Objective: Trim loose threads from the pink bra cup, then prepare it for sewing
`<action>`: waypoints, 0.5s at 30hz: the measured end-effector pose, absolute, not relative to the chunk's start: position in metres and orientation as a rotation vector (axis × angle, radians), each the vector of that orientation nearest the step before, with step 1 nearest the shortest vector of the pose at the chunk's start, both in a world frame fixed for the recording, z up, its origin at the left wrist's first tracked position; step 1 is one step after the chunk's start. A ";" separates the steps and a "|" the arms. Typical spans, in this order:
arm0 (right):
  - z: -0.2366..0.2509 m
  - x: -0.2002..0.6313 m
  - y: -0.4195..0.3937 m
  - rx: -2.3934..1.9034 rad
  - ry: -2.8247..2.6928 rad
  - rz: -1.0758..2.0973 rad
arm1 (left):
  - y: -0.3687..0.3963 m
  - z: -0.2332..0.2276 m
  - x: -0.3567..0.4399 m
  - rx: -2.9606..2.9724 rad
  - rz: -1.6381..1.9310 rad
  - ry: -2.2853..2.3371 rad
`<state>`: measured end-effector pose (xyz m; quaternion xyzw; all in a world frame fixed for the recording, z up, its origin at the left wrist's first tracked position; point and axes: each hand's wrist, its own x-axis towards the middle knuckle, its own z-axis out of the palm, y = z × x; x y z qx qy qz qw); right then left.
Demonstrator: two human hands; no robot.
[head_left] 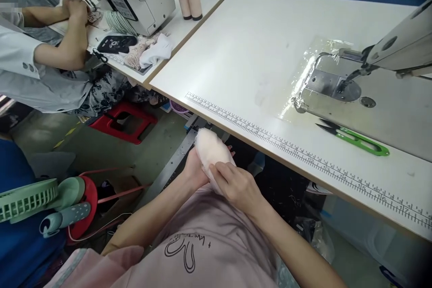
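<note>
A small fluffy pale-pink fabric piece (209, 149) is held in front of my chest, below the near edge of the white sewing table (256, 54). My left hand (193, 172) cups it from underneath and behind. My right hand (236, 185) pinches its lower edge with the fingers curled over it. Both hands are off the table, above my lap and my pink shirt.
A sewing machine (394, 49) stands at the right over a needle plate (332, 85) under clear film. Green thread snips (357, 137) lie near the printed ruler (303, 153) on the table edge. At the left a co-worker's hands (76, 9) work at another machine. A green fan (30, 198) and a red stool (123, 121) are below.
</note>
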<state>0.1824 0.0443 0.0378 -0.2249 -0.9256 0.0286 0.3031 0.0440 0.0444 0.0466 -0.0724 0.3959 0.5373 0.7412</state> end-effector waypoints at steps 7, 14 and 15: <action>0.036 0.184 0.049 -0.552 -2.481 0.129 | 0.041 0.050 0.035 -0.093 1.173 0.830; 0.033 0.175 0.052 -0.432 -2.514 0.091 | 0.033 0.042 0.029 -0.012 1.137 1.088; 0.030 0.176 0.051 -0.416 -2.488 0.106 | 0.034 0.040 0.027 -0.001 1.171 1.121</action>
